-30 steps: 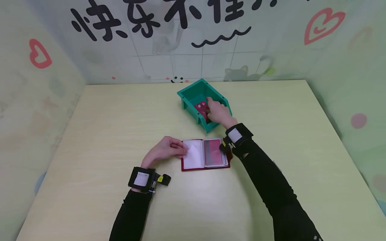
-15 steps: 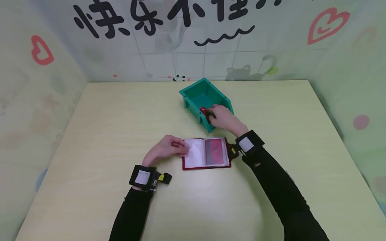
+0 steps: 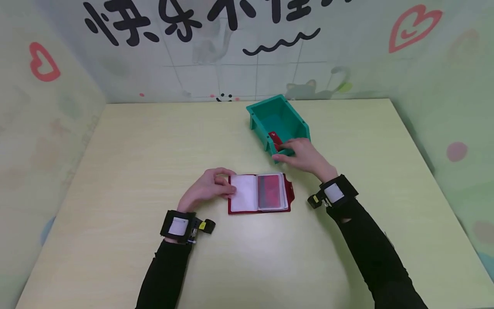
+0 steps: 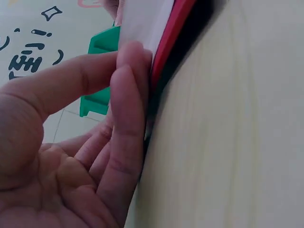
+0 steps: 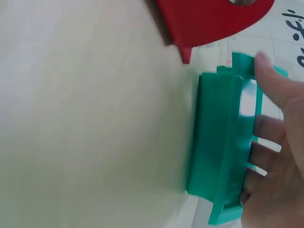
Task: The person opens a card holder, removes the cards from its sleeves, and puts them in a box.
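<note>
A small card holder with a dark red cover (image 3: 291, 191) lies spread on the table, a white page (image 3: 244, 193) on its left half and a clear sleeve with a pink and grey insert (image 3: 270, 191) on its right. My left hand (image 3: 207, 186) pinches its left edge between thumb and fingers. Beyond it stands a teal plastic bin (image 3: 289, 122) with a red card-like piece (image 3: 275, 137) inside. My right hand (image 3: 306, 159) grips the bin's near end, fingers over the rim and thumb outside. In the right wrist view the holder's red flap (image 5: 209, 19) shows a metal snap.
The pale wooden table (image 3: 154, 146) stretches around these things. Printed wall panels (image 3: 216, 77) with lettering and hearts border it at the back and both sides. Each wrist wears a black strap with a small camera (image 3: 209, 226).
My right hand has come out from inside the bin to its near end, and the bin has shifted right. The red piece now lies free of my fingers. My left hand stays at the card holder.
</note>
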A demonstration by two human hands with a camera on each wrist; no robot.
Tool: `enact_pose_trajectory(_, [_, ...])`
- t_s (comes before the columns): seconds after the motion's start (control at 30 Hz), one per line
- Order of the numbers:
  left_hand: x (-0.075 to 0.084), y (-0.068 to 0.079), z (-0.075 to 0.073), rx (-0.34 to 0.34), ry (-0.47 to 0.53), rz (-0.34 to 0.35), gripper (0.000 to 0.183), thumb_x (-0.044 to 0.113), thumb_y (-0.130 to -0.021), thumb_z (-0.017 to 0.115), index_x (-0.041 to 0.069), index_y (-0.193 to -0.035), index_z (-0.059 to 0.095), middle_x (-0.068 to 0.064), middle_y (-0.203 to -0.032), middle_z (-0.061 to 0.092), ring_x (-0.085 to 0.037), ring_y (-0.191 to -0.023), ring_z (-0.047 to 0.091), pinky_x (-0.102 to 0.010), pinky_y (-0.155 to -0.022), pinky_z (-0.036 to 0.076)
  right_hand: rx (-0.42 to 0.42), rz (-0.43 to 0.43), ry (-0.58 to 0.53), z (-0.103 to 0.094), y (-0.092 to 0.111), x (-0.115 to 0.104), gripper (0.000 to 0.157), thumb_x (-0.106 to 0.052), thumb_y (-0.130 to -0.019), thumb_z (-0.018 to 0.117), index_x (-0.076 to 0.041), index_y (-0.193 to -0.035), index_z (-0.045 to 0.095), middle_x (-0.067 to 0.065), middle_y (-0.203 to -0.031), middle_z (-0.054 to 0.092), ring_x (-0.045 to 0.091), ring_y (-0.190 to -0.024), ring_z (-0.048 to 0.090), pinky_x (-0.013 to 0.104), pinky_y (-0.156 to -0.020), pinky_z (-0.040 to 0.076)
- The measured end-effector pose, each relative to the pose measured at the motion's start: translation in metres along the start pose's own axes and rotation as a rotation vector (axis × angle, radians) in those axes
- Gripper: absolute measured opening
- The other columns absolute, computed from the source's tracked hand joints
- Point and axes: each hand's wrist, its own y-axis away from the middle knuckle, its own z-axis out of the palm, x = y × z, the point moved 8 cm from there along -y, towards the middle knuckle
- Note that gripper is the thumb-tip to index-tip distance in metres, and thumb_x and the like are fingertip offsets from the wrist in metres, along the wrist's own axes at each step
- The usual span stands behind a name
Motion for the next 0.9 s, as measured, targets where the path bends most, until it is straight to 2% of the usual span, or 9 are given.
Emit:
enact_pose_trajectory(0.1, [0.014, 0.004, -0.001, 0.112, -0.204, 0.046, 0.058, 0.007, -0.080, 0.074, 0.001, -0.131, 0.046, -0.011, -0.082, 0.066, -0.022, -0.071, 0.062, -0.031, -0.069, 0.051, 0.054, 0.042, 0.016, -0.005, 0.008, 0.003, 0.054, -0.038, -0.087, 0.067, 0.007, -0.117, 0.065, 0.024, -0.115, 0.064, 0.037, -0.107, 0.056, 0.052, -0.092, 0.047])
enact_pose_trajectory(0.23, [0.040, 0.012, 0.009, 0.263, -0.548, 0.141, 0.058, 0.002, -0.077, 0.073, 0.001, -0.130, 0.048, -0.013, -0.096, 0.056, -0.026, -0.087, 0.052, -0.037, -0.072, 0.050, 0.160, 0.060, -0.025, -0.012, 0.019, -0.002, 0.052, -0.032, -0.086, 0.070, 0.007, -0.120, 0.063, 0.023, -0.116, 0.063, 0.037, -0.110, 0.053, 0.052, -0.091, 0.048])
enact_pose_trajectory(0.33, [0.058, 0.016, 0.031, 0.236, -0.670, 0.245, 0.050, -0.002, -0.079, 0.069, 0.002, -0.126, 0.053, -0.014, -0.104, 0.051, -0.026, -0.096, 0.047, -0.038, -0.079, 0.051, 0.253, 0.034, -0.050, -0.017, 0.029, -0.010, 0.047, -0.024, -0.085, 0.072, 0.006, -0.119, 0.064, 0.022, -0.116, 0.063, 0.036, -0.112, 0.052, 0.052, -0.091, 0.048])
enact_pose_trajectory(0.43, [0.068, 0.016, 0.059, 0.105, -0.680, 0.352, 0.056, 0.013, -0.080, 0.075, 0.002, -0.130, 0.052, -0.012, -0.110, 0.052, -0.022, -0.099, 0.048, -0.037, -0.085, 0.051, 0.339, -0.013, -0.083, -0.022, 0.041, -0.018, 0.040, -0.016, -0.082, 0.075, 0.005, -0.115, 0.066, 0.020, -0.115, 0.064, 0.034, -0.111, 0.053, 0.053, -0.090, 0.049])
enact_pose_trajectory(0.5, [0.070, 0.015, 0.073, 0.041, -0.679, 0.382, 0.075, 0.030, -0.075, 0.080, 0.002, -0.136, 0.047, -0.010, -0.113, 0.050, -0.019, -0.101, 0.048, -0.035, -0.087, 0.050, 0.390, -0.048, -0.143, -0.023, 0.050, -0.023, 0.034, -0.009, -0.081, 0.074, 0.005, -0.112, 0.067, 0.019, -0.111, 0.066, 0.032, -0.106, 0.056, 0.052, -0.088, 0.050])
enact_pose_trajectory(0.6, [0.067, 0.013, 0.081, 0.039, -0.734, 0.399, 0.098, 0.047, -0.065, 0.083, 0.002, -0.141, 0.040, -0.010, -0.117, 0.046, -0.018, -0.103, 0.046, -0.033, -0.088, 0.050, 0.411, -0.092, -0.278, -0.018, 0.063, -0.032, 0.029, -0.002, -0.081, 0.073, 0.005, -0.108, 0.068, 0.017, -0.104, 0.067, 0.029, -0.098, 0.059, 0.053, -0.083, 0.052])
enact_pose_trajectory(0.67, [0.064, 0.012, 0.080, 0.063, -0.742, 0.391, 0.101, 0.046, -0.064, 0.084, 0.002, -0.142, 0.038, -0.010, -0.119, 0.044, -0.018, -0.103, 0.046, -0.033, -0.087, 0.051, 0.369, -0.112, -0.360, -0.010, 0.069, -0.039, 0.028, -0.001, -0.080, 0.073, 0.005, -0.107, 0.068, 0.016, -0.103, 0.067, 0.028, -0.096, 0.060, 0.053, -0.080, 0.053])
enact_pose_trajectory(0.73, [0.062, 0.011, 0.077, 0.074, -0.715, 0.387, 0.099, 0.043, -0.065, 0.084, 0.002, -0.143, 0.038, -0.010, -0.122, 0.042, -0.018, -0.103, 0.047, -0.033, -0.087, 0.052, 0.288, -0.116, -0.408, 0.002, 0.073, -0.044, 0.031, -0.004, -0.081, 0.073, 0.004, -0.110, 0.068, 0.016, -0.108, 0.064, 0.029, -0.098, 0.058, 0.053, -0.079, 0.053])
enact_pose_trajectory(0.9, [0.060, 0.011, 0.069, 0.074, -0.623, 0.360, 0.094, 0.035, -0.067, 0.085, 0.003, -0.143, 0.039, -0.010, -0.131, 0.041, -0.020, -0.110, 0.047, -0.037, -0.091, 0.051, 0.135, -0.094, -0.439, 0.022, 0.077, -0.041, 0.044, -0.010, -0.082, 0.073, 0.003, -0.122, 0.062, 0.018, -0.125, 0.055, 0.030, -0.110, 0.050, 0.050, -0.082, 0.053])
